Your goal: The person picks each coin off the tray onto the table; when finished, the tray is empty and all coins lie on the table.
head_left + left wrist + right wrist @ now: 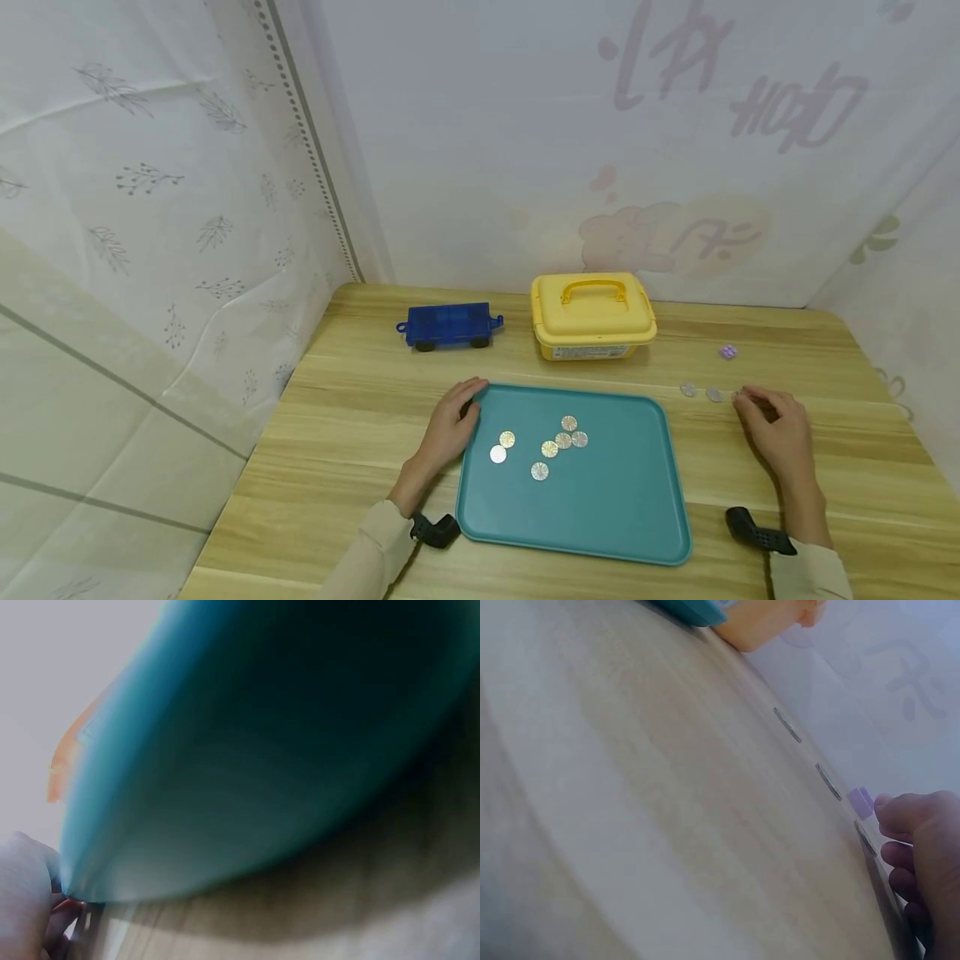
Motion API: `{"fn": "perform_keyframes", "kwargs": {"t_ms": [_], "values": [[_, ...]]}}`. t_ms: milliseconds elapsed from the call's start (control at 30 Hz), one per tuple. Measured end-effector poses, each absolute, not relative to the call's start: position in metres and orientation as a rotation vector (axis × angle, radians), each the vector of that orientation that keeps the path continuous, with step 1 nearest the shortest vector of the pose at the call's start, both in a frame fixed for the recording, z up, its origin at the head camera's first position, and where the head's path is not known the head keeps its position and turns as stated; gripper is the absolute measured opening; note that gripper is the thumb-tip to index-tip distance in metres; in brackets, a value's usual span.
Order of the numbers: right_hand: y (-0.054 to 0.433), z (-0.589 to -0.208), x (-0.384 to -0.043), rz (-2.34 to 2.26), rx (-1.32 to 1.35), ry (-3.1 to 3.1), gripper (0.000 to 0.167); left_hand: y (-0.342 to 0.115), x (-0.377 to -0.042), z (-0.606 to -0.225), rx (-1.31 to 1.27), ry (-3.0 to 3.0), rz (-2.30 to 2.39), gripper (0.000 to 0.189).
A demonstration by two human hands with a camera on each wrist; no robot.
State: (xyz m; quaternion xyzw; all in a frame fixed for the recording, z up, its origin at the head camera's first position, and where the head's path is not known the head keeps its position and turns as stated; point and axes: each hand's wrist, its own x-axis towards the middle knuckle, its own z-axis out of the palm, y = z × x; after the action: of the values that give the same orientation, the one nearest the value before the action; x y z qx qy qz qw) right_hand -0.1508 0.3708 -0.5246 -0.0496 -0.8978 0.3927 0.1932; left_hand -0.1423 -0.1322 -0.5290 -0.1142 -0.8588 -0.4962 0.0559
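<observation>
My left hand [452, 423] holds the upper left corner of a teal tray [600, 517], thumb and fingers at its rim. Several gold and silver coins lie flat on the tray, among them a gold coin [507, 439] and a plain silver coin [498, 454]. On the table right of the tray, my right hand [780, 429] is lowered with loosely bent fingers at a silver coin [865, 838], which lies on the wood. Two more silver coins, one nearer [714, 394] and one farther left [688, 389], lie in a row with it.
A yellow lidded box [592, 321] with a handle stands behind the tray. To its left is a blue toy wagon [448, 325]. A small purple block [728, 352] sits beyond the coin row. Patterned cloth [450, 167] hangs behind the wooden table [322, 450].
</observation>
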Motion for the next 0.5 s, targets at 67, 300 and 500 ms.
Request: {"fn": "perform_keyframes", "kwargs": {"t_ms": [67,300,500], "values": [[0.3699,-0.5235,-0.1509,1.105,-0.15,-2.518,0.035,-0.1328,-0.1422,-0.529,-0.344,-2.605,-1.509,0.039],[0.368,-0.523,-0.152,1.083,-0.172,-2.532,0.034,-0.1347,-0.1419,-0.5301,-0.346,-2.598,-1.495,0.039],[0.3695,-0.5186,-0.1474,1.156,-0.219,-2.542,0.04,-0.133,-0.1436,-0.5326,-0.359,-2.599,-1.506,0.039]]}}
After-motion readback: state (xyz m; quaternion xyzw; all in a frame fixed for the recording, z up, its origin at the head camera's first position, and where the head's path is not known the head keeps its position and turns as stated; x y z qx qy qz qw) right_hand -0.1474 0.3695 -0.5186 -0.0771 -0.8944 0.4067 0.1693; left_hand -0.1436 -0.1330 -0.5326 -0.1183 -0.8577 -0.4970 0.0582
